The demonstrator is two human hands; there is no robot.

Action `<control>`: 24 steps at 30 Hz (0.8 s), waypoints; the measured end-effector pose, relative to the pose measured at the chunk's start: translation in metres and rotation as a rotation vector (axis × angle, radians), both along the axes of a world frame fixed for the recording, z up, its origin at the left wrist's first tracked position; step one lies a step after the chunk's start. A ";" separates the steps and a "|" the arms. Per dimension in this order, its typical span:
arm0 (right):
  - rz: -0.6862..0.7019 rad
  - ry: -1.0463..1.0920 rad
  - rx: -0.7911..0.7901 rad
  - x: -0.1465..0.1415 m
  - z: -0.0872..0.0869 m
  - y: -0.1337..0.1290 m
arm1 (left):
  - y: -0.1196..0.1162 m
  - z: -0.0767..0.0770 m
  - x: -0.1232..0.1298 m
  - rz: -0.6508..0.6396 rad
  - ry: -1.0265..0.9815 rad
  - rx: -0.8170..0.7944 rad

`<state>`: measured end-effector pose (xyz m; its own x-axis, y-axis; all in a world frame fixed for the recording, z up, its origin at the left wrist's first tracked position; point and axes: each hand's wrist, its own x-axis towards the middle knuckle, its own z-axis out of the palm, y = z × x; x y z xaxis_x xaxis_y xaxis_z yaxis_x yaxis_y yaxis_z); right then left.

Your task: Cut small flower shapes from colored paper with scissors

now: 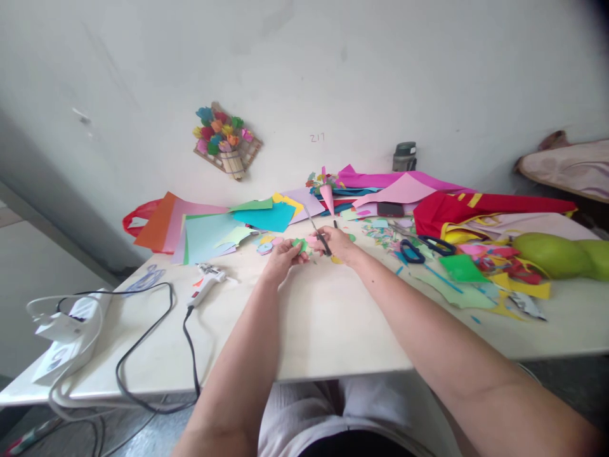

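Observation:
My left hand [287, 256] is closed, pinching a small green paper piece [299, 244] over the middle of the table. Close to its right, my right hand [335, 243] has its fingers wrapped round a slim tool with a black handle [325, 246] and a thin metal tip pointing up and left. Its exact kind is too small to tell. A bit of pink shows between the two hands. Small cut paper pieces [266, 243] lie just left of my left hand. Beyond my hands stands a pink paper cone [327, 198] with small colourful flowers in it.
At left lie a white glue gun [206, 284], its black cord and a power strip [71, 336]. Coloured paper sheets [209, 235] spread behind. Rightward are paper scraps [380, 233], dark-handled scissors [412, 251], a red cloth [447, 212] and a green cushion-like thing [547, 256].

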<state>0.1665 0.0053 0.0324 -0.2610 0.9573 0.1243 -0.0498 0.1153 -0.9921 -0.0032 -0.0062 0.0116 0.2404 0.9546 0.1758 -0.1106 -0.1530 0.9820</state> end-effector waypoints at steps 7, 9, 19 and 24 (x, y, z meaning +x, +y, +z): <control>0.149 -0.152 0.016 0.000 -0.001 -0.003 | 0.000 0.002 -0.002 0.108 -0.095 0.004; 0.172 -0.182 0.031 -0.002 -0.002 -0.003 | 0.000 0.002 -0.002 0.134 -0.128 0.003; 0.133 -0.337 0.228 -0.001 -0.021 0.013 | 0.004 -0.001 -0.005 0.141 -0.261 0.034; -0.026 -0.621 0.412 0.004 -0.016 0.011 | 0.003 -0.001 -0.005 0.110 -0.292 0.014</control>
